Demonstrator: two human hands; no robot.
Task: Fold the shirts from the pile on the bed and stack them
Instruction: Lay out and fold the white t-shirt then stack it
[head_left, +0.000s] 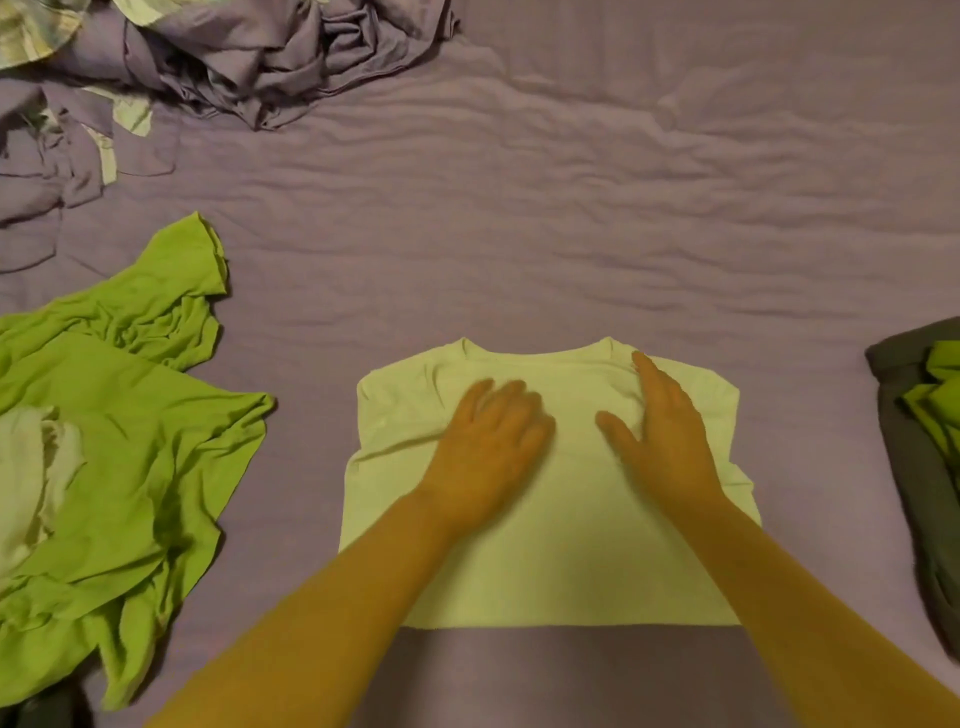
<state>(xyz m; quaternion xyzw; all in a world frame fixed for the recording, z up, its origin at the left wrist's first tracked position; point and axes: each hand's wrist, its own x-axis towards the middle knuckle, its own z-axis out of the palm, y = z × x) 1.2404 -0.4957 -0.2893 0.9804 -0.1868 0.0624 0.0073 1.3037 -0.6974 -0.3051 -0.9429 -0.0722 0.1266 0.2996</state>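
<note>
Where the bed (597, 218) runs across the whole view under a wrinkled lilac sheet, the items lie as follows, left to right. Far left, near edge: pile of unfolded shirts, topmost a bright green shirt (130, 415), crumpled, one sleeve pointing away from the person; a white garment (36, 478) bunched on its left side and partly overlapped by the green cloth. Upper left corner: rumpled lilac bedding (249, 57) heaped on the sheet, with a pale green-and-white checked fabric (36, 31) showing at the very edge. Centre, close to the person: pale yellow-green T-shirt (545, 545), lying flat, collar away from the person, sides turned in so that the outline is nearly rectangular, lower hem straight. Left hand (493, 441): fingers straight and together, palm down, pressing on the chest of the T-shirt, left of its middle; slightly blurred. Right hand (670, 441): palm down, fingers straight, thumb spread toward the left hand, resting on the T-shirt just below the right end of the collar. The two hands are apart, neither gripping cloth. Far right edge: stack of folded shirts, a dark grey shirt (904, 415) beneath, a bright green folded shirt (940, 410) upon it, both cut off by the frame.
</note>
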